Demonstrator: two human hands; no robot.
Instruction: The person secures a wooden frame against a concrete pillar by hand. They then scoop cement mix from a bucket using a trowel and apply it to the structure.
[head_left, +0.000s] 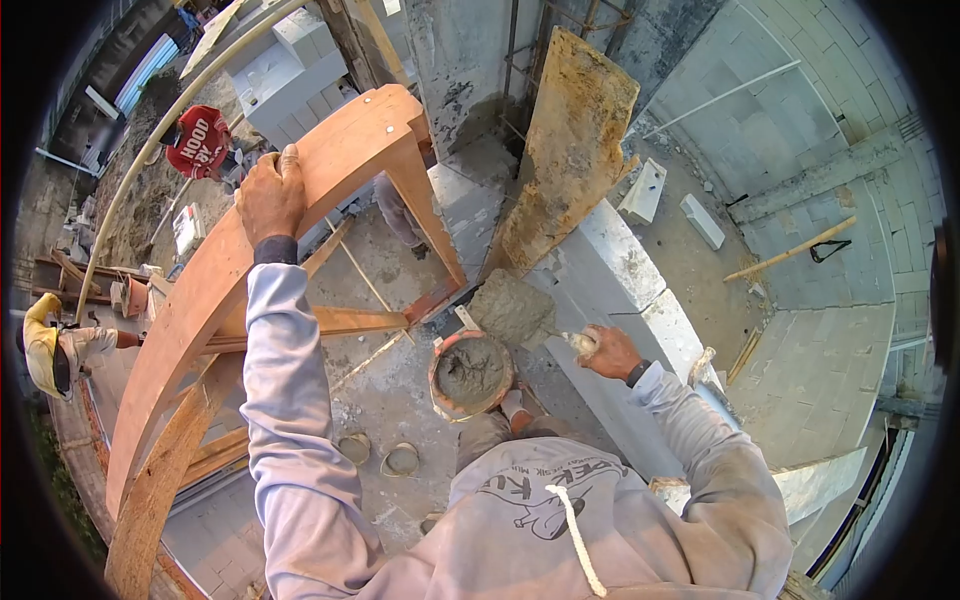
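Note:
My left hand (272, 195) is closed over the upper edge of a reddish-brown wooden frame (225, 255), thumb and fingers lying on its top face. The frame looks curved through the wide lens and has slanting braces below. My right hand (608, 353) grips the handle of a trowel (577, 342). Grey wet mortar (512, 305) covers the trowel's blade, so its outline is hidden. Just below it is a bucket (437, 385) with mortar inside, close in front of my body. The trowel is beside a row of light grey blocks (625, 258).
A rough, stained board (570, 140) leans upright ahead. Two small round containers (400, 460) sit on the floor. To the left are a person in a red shirt (198, 142) and another with a yellow head covering (42, 345). A block wall (770, 100) rises at right.

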